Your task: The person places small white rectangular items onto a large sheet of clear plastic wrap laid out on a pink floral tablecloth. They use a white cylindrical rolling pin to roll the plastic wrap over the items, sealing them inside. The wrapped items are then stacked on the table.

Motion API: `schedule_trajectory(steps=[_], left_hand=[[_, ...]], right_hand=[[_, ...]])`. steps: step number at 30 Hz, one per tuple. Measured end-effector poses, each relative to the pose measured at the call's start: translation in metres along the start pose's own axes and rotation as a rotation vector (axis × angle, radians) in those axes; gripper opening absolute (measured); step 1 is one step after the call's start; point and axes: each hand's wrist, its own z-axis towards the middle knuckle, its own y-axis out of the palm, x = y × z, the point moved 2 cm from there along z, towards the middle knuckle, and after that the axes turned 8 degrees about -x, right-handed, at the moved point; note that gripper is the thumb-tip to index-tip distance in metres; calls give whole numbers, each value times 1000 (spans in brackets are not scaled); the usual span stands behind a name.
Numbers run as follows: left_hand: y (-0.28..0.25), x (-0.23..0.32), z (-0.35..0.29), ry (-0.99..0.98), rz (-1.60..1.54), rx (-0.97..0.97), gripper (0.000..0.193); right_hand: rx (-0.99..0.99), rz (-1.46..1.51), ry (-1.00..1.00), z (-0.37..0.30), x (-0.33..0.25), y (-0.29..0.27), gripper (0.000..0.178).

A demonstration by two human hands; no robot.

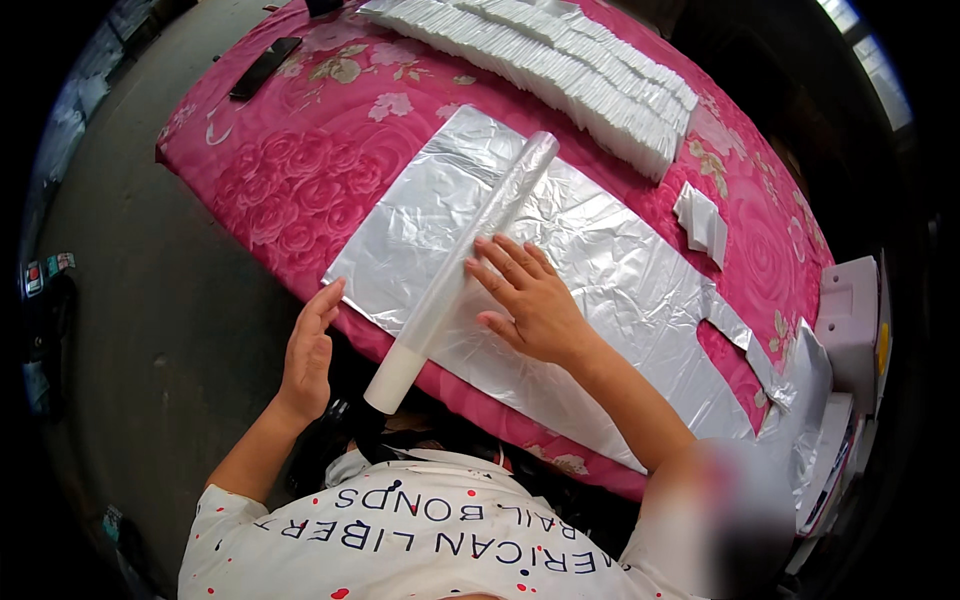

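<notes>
I am monitoring remotely: 1 pale film roll [445, 290] is lying slantwise across the left part of a silvery sheet [600, 270], its near end overhanging the pink tablecloth [300, 170]. The right hand [535, 305] is resting palm down, fingers spread, fingertips at the roll's right side. The left hand [310, 350] is reaching toward the sheet's near-left corner, fingers together; contact I cannot tell. I am judging this as roll alignment; the next move seemingly calls for even pressure from 2 hands.
</notes>
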Motion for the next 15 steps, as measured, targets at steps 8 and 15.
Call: schedule_trajectory(steps=[8, 15], left_hand=[[8, 6, 0, -70, 857, 7, 80], [-2, 10, 15, -444, 386, -59, 87]], right_hand=[[-15, 2, 1, 116, -7, 41, 59], [613, 436, 484, 146, -31, 70, 86]])
